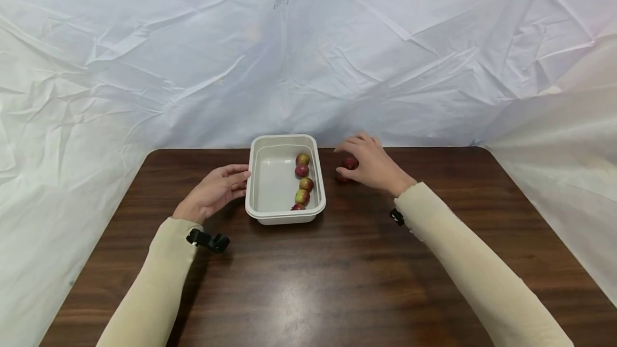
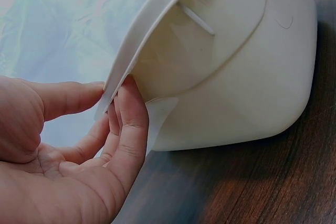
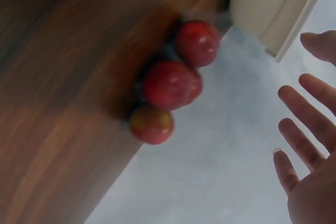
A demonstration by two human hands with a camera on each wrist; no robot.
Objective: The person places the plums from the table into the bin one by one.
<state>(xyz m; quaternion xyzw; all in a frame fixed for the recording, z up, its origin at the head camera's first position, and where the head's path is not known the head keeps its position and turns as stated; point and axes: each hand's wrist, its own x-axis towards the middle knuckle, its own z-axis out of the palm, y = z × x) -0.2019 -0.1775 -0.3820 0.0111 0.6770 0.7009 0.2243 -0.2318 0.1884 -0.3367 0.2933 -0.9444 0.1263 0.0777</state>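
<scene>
An off-white plastic tub [image 1: 276, 175] stands near the back of the table, with several small red and yellow-green fruits [image 1: 306, 184], like plums or small apples, in a row along its right side. At the tub's left rim, my left hand [image 1: 215, 190] pinches the edge between thumb and fingers, as the rim [image 2: 137, 40] in the left wrist view shows. My right hand [image 1: 372, 165] hovers over more red fruits [image 1: 350, 163] to the right of the tub, partly hiding them. In the right wrist view these fruits [image 3: 168, 83] lie clustered, apart from the spread fingers [image 3: 310, 116].
The dark wooden table [image 1: 299, 283] has its back edge just behind the tub and loose fruits. A wrinkled white sheet [image 1: 308, 58] hangs behind it and along both sides. Black straps [image 1: 207, 240] sit at the wrists.
</scene>
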